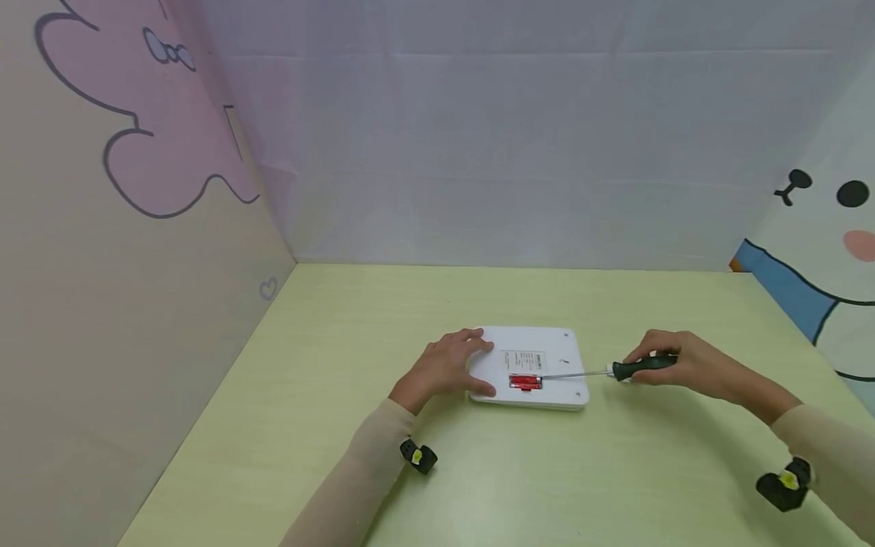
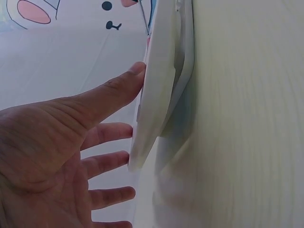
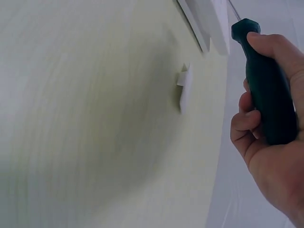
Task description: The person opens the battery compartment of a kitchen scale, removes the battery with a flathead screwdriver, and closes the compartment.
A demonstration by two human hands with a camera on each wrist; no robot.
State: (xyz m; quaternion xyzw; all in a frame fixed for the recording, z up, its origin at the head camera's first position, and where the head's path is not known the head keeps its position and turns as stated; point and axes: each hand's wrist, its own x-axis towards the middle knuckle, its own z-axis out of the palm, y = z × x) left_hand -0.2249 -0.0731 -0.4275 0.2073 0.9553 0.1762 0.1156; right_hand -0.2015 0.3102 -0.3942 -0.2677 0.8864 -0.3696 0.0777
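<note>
A white flat device (image 1: 557,357) lies underside up on the table, showing a printed label and an uncovered battery compartment with red batteries (image 1: 525,382) in it. My left hand (image 1: 447,366) rests on the device's left side with fingers spread and fairly straight; in the left wrist view the thumb (image 2: 114,90) presses its face. My right hand (image 1: 683,366) grips the dark green handle of a screwdriver (image 3: 268,90). The screwdriver's thin metal shaft reaches left over the device, its tip at the right end of the batteries. Whether the tip touches a battery is too small to tell.
A small white plastic piece (image 3: 185,90), perhaps the compartment cover, lies on the table below the screwdriver handle, right of the device. The pale yellow-green table (image 1: 355,327) meets a light back wall (image 1: 444,152) and printed side panels (image 1: 191,251).
</note>
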